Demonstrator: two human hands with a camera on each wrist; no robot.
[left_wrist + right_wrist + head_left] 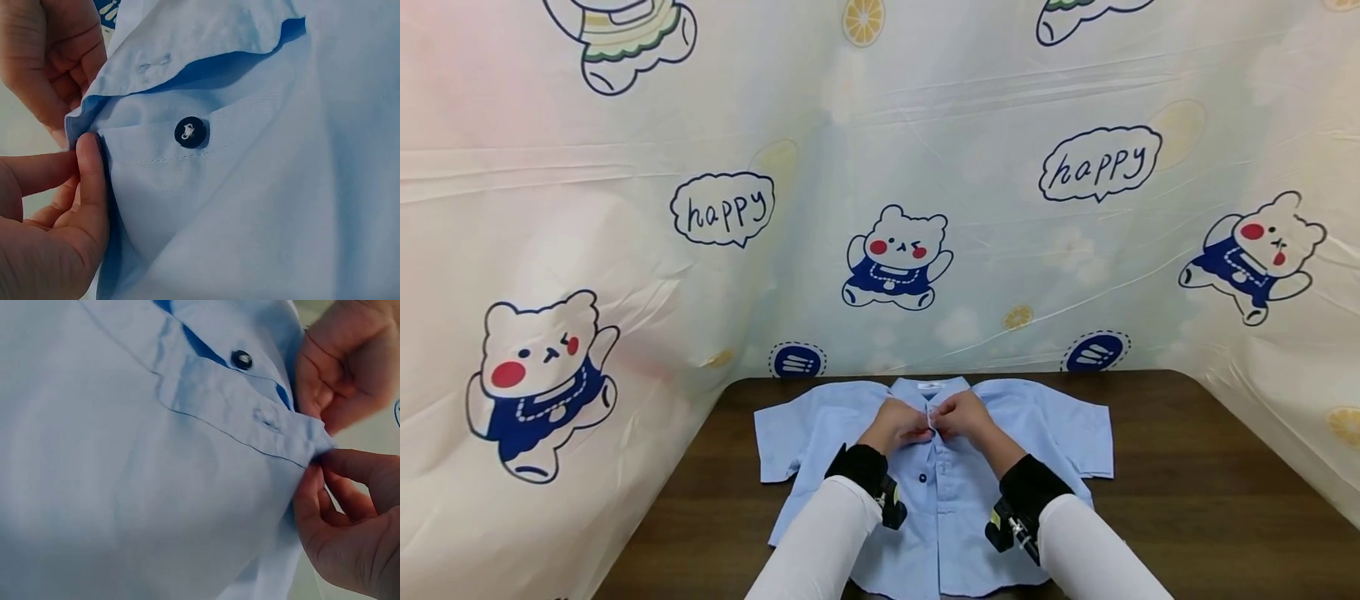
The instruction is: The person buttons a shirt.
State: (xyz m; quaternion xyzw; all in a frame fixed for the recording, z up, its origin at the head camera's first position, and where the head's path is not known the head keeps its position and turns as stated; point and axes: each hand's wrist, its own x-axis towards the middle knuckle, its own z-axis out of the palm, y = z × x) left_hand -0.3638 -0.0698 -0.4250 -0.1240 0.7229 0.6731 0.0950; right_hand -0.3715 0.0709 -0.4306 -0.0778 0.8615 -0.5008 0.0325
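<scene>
A light blue short-sleeved shirt (977, 533) lies front up with its collar at the far side. My left hand (897, 422) pinches one front edge below the collar; in the left wrist view its thumb and finger (92, 162) are on the cloth edge. Opposite it, my right hand (961, 414) pinches the buttonhole placket, also seen in the right wrist view. A dark button (190, 132) sits on the under layer, out of its buttonhole (155, 62). Whether a button lies between the fingertips is hidden.
The shirt rests on a dark brown wooden table (1210, 500). Behind it hangs a pale curtain (985, 267) printed with bears and "happy" bubbles. Black bands with small cameras circle both wrists.
</scene>
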